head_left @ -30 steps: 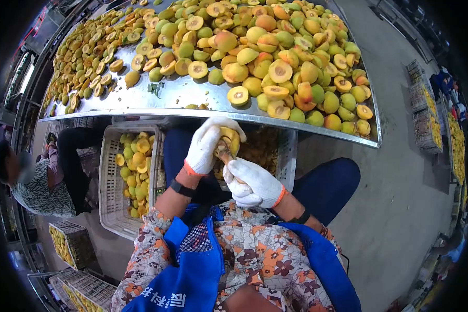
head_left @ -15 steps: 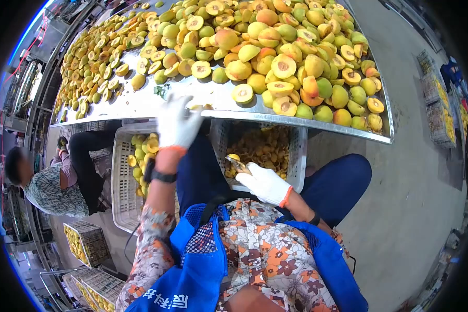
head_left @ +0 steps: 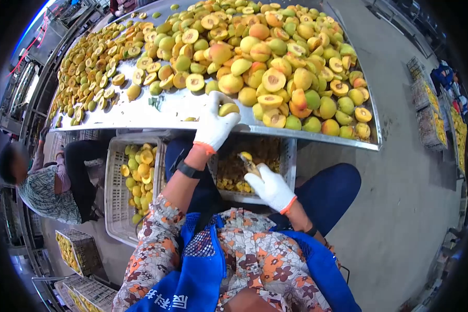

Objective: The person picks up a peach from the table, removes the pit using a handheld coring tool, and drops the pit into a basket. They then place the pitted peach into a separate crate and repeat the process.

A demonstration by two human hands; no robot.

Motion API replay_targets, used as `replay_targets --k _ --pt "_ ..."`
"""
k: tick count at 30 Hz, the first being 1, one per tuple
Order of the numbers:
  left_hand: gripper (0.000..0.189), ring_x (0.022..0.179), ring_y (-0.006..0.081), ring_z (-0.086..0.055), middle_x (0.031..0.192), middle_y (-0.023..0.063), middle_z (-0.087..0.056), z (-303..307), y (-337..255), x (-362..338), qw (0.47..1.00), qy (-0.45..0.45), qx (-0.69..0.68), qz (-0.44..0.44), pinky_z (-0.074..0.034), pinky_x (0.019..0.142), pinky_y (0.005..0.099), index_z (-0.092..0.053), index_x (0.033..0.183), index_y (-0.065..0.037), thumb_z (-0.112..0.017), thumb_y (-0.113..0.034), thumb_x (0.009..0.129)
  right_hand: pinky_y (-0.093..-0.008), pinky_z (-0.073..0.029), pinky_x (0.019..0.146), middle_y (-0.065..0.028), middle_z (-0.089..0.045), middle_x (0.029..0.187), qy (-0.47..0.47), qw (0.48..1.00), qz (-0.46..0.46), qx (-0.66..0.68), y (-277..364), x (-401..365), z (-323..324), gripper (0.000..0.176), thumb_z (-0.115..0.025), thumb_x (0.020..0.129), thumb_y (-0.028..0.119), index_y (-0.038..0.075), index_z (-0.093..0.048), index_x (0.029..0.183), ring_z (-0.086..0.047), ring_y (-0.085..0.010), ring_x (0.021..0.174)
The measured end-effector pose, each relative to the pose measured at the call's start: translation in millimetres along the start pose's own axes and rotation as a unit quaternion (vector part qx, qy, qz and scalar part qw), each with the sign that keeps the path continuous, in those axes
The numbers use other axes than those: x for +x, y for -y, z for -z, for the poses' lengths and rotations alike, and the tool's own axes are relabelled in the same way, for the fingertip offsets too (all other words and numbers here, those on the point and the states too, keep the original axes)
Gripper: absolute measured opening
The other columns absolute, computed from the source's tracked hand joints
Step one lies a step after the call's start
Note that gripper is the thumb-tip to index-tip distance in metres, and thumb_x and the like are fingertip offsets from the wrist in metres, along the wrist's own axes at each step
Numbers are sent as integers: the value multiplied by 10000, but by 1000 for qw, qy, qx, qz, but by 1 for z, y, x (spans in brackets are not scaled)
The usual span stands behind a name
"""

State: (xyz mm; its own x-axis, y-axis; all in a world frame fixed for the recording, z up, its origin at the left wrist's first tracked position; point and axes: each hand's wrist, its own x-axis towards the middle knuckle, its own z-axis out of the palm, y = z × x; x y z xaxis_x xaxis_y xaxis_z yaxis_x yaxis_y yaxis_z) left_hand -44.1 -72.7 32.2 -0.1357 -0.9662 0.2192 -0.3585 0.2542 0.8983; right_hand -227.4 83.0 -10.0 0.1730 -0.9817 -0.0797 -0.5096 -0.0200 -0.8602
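My left hand [head_left: 216, 122], in a white glove, is closed on a yellow-green fruit half [head_left: 228, 109] over the front edge of the metal table [head_left: 182, 108]. My right hand [head_left: 270, 188], also gloved, grips a small pitting tool [head_left: 251, 165] with a yellow piece at its tip. That tool is above a crate [head_left: 291, 164] of brown and yellow scraps between my knees. Many halved fruits [head_left: 273, 80] are heaped on the table, several with the cut face up.
A white crate [head_left: 112, 192] of fruit halves stands at my left. Beyond it a person [head_left: 47, 192] sits at the table. More filled crates [head_left: 78, 252] stand at the lower left, others [head_left: 430, 125] at the far right. A green leaf [head_left: 154, 102] lies on the table.
My left hand has moved right across the table edge and now holds a fruit half; before, it was open and blurred. My right hand has shifted slightly right and down with the tool.
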Motion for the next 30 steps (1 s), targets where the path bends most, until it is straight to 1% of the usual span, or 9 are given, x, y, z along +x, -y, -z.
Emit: replay_targets --k 1,2,6,11,15,18,21,26,30 --pt "264 710 135 -598 968 69 -617 9 -28 -16 979 32 -169 108 -451 535 234 -492 1019 -102 -663 -72 820 -396 -492 552 -117 -573 670 -7 996 33 85 10 -3 4 226 -609 1014 258 40 -571 1059 -633 -303 583" --pt "278 649 128 -578 946 98 -632 13 -25 -27 963 55 -229 128 -413 500 210 -502 1063 -95 -642 -91 823 -489 -520 667 -288 -667 847 99 951 -140 257 37 -5 21 370 -637 998 326 -6 -567 1145 -651 -508 894" --pt "260 622 125 -559 940 119 -642 12 -26 -59 896 70 -411 156 -357 456 197 -541 1131 -79 -578 -264 952 -502 -525 685 -307 -673 905 -3 996 -3 86 54 6 14 370 -643 995 311 -17 -559 1144 -655 -499 919" --pt "422 652 129 -579 944 110 -654 15 -23 -72 846 85 -495 180 -351 437 197 -614 1108 -66 -470 -460 1060 -512 -531 692 -318 -674 931 -39 994 -28 100 63 7 10 396 -651 992 321 -19 -549 1167 -658 -497 924" --pt "436 709 132 -610 949 105 -661 13 -32 -75 869 38 -446 210 -411 481 204 -623 1091 -67 -467 -472 1060 -514 -536 689 -313 -680 916 -46 994 -35 96 65 8 9 392 -648 992 312 -14 -539 1180 -672 -491 905" --pt "440 809 150 -638 955 103 -669 10 -32 -80 864 1 -427 268 -502 618 244 -634 1087 -62 -444 -459 1074 -515 -540 683 -312 -680 901 -53 995 23 75 75 6 7 377 -652 988 302 -12 -538 1164 -675 -489 889" --pt "428 893 179 -642 973 106 -679 1 -25 -79 870 -3 -445 211 -523 836 309 -639 1099 -37 -413 -400 1099 -531 -546 666 -293 -685 862 -59 998 19 7 70 9 1 352 -644 987 296 4 -529 1146 -683 -481 833" --pt "421 889 162 -626 973 92 -676 -6 -18 -82 910 -26 -373 177 -523 837 306 -643 1103 -27 -412 -378 1107 -525 -547 573 -242 -676 737 -82 987 36 -136 64 10 -9 344 -617 992 321 3 -520 1080 -683 -448 674" --pt "372 880 139 -603 957 76 -664 -4 -20 -84 984 -29 -160 70 -500 825 292 -639 1101 -29 -408 -321 1106 -521 -541 540 -235 -663 694 -96 980 58 -167 58 8 -11 351 -622 987 310 -14 -515 1068 -675 -432 619"
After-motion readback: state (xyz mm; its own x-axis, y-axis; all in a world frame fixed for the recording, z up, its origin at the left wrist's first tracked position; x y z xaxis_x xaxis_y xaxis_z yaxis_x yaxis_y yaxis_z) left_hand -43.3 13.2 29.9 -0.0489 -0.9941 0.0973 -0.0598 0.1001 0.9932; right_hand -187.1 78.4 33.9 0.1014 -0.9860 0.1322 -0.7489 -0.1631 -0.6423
